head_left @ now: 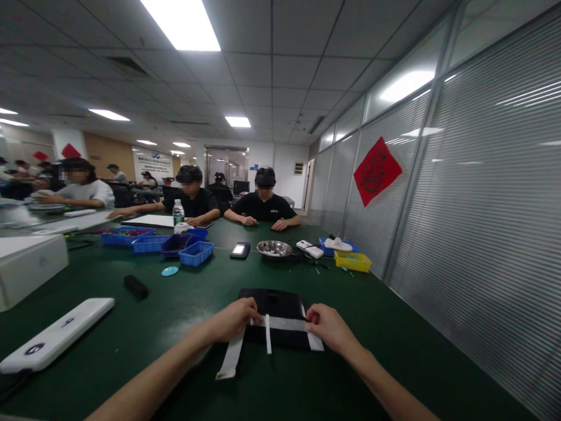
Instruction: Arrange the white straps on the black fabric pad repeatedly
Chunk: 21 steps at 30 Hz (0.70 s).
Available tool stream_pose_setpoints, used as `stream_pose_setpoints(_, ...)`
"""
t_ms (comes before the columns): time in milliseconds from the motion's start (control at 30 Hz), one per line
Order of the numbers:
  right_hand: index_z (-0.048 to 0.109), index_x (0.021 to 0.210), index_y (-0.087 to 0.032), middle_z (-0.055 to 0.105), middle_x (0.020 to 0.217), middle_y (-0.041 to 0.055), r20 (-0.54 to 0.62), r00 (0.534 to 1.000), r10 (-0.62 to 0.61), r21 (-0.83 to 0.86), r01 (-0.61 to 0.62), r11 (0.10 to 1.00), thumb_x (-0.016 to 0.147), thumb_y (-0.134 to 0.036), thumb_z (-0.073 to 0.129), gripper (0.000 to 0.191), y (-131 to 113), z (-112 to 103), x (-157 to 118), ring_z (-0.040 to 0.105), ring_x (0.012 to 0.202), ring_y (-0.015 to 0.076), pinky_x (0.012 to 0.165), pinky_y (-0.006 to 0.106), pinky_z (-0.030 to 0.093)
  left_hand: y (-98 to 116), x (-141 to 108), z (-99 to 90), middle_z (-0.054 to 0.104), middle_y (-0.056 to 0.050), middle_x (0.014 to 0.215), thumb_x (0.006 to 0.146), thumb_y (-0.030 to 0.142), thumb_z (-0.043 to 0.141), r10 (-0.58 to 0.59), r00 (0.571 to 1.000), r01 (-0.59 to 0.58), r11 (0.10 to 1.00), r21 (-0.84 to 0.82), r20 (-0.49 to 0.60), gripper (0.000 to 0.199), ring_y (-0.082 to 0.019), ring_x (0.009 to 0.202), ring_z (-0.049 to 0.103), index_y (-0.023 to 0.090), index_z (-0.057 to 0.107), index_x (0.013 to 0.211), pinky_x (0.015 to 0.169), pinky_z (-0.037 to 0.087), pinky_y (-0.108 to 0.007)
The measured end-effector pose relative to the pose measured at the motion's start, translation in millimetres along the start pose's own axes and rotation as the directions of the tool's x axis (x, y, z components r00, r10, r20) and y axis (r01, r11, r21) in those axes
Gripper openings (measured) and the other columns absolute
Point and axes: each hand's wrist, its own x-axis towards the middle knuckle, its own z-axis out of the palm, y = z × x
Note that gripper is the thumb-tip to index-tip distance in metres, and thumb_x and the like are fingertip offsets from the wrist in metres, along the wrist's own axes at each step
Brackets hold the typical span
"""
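A flat black rectangular case or sheet (pixel 272 301) lies on the table before me, with a white strip (pixel 287 324) running across it. Shorter white strips hang down from that band: a narrow one (pixel 269 336) in the middle, one at the right edge and a longer one (pixel 231 358) at the left, reaching onto the table. My left hand (pixel 234 320) is closed, its fingertips pinching the left end of the crosswise strip. At the other end, my right hand (pixel 331 328) pinches the strip near the case's right edge. Both sets of fingertips partly hide what they grip.
Ahead stand a metal bowl (pixel 274 249), a phone (pixel 240 250), blue trays (pixel 197 254) and a yellow tray (pixel 352 261). To the left lie a white power bank-like device (pixel 59 333), a black cylinder (pixel 135 286) and a white box (pixel 30 266). Several people sit beyond.
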Motion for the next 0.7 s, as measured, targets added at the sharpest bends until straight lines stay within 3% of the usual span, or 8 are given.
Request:
stream_pose_setpoints(100, 0.066, 0.098, -0.017, 0.061, 0.101, 0.0065, -0.062, 0.980, -0.191, -0.065, 0.187, 0.980, 0.085, -0.024, 0.048, 0.024, -25, 1, -8, 0.056, 0.090, 0.0172, 0.078, 0.027, 0.043, -8, 3, 4.3, 0.053, -0.003, 0.108, 0.087, 0.012, 0.039, 0.012, 1.000, -0.012, 1.000, 0.004, -0.001, 0.038, -0.015, 0.095, 0.052, 0.028, 0.065, 0.110, 0.080, 0.042, -0.025)
stream_pose_setpoints(200, 0.066, 0.104, -0.017, 0.059, 0.107, 0.0066, 0.025, 0.918, -0.396, -0.075, 0.397, 0.915, 0.089, -0.016, 0.039, 0.031, -54, 10, -13, 0.053, 0.100, 0.0173, 0.088, 0.028, 0.041, -10, 4, 6.2, 0.054, -0.003, 0.106, 0.085, 0.010, 0.038, 0.020, 1.000, -0.020, 1.000, 0.000, -0.013, 0.040, -0.014, 0.092, 0.053, 0.027, 0.066, 0.108, 0.081, 0.041, -0.024)
stream_pose_setpoints(267, 0.065, 0.108, -0.017, 0.059, 0.109, 0.0067, 0.091, 0.877, -0.471, -0.087, 0.479, 0.874, 0.089, -0.013, 0.036, 0.035, -68, 19, -12, 0.052, 0.101, 0.0173, 0.088, 0.028, 0.041, -9, 4, 6.4, 0.054, -0.003, 0.105, 0.084, 0.009, 0.038, 0.020, 1.000, -0.020, 1.000, 0.005, -0.024, 0.042, -0.014, 0.091, 0.053, 0.027, 0.066, 0.109, 0.081, 0.042, -0.024)
stream_pose_setpoints(333, 0.064, 0.111, -0.018, 0.059, 0.109, 0.0073, 0.136, 0.860, -0.492, -0.116, 0.507, 0.854, 0.090, -0.011, 0.034, 0.037, -76, 29, -8, 0.051, 0.100, 0.0177, 0.087, 0.028, 0.042, -8, 4, 6.5, 0.055, -0.003, 0.104, 0.083, 0.007, 0.038, 0.028, 0.999, -0.028, 1.000, 0.011, -0.033, 0.044, -0.015, 0.092, 0.053, 0.028, 0.066, 0.111, 0.081, 0.042, -0.024)
stream_pose_setpoints(467, 0.063, 0.112, -0.017, 0.058, 0.108, 0.0084, 0.142, 0.871, -0.470, -0.192, 0.490, 0.850, 0.088, -0.009, 0.035, 0.038, -77, 42, -3, 0.051, 0.098, 0.0187, 0.085, 0.029, 0.043, -6, 4, 6.6, 0.056, -0.004, 0.104, 0.082, 0.007, 0.038, 0.037, 0.998, -0.037, 0.999, 0.012, -0.044, 0.044, -0.015, 0.092, 0.053, 0.028, 0.067, 0.109, 0.083, 0.042, -0.025)
stream_pose_setpoints(700, 0.063, 0.111, -0.015, 0.059, 0.110, 0.0108, 0.135, 0.854, -0.502, -0.266, 0.520, 0.812, 0.088, -0.010, 0.037, 0.035, -79, 43, -20, 0.051, 0.099, 0.0220, 0.086, 0.033, 0.043, -13, 7, 8.9, 0.056, -0.003, 0.105, 0.084, 0.010, 0.040, 0.051, 0.998, -0.052, 0.999, -0.006, -0.046, 0.039, -0.014, 0.093, 0.054, 0.027, 0.067, 0.108, 0.084, 0.042, -0.024)
